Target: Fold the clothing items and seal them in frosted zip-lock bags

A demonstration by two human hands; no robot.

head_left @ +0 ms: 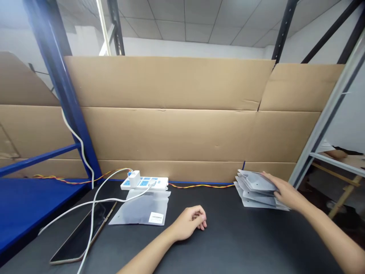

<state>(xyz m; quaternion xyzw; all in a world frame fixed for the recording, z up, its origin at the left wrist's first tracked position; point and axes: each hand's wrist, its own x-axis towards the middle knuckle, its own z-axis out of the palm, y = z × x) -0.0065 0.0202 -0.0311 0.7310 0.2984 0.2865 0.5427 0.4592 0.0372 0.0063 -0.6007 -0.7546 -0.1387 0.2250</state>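
My left hand [190, 222] rests on the black tabletop [222, 243] near the middle, its fingers curled loosely inward with nothing visible in them. At the right, my right hand [281, 190] lies on the right edge of a stack of translucent grey-white plastic bags [253, 190], its fingertips on the top one. Whether the fingers grip a bag or only touch it is hard to tell. A single flat bag with a white label [139, 209] lies left of my left hand.
A white power strip [144, 183] with a plugged-in adapter [134, 178] sits at the back left. White cables [92, 213] cross a dark tablet [85, 232] at the left. Cardboard panels [171, 133] stand behind the table, between a blue post [61, 76] and a grey post [322, 121].
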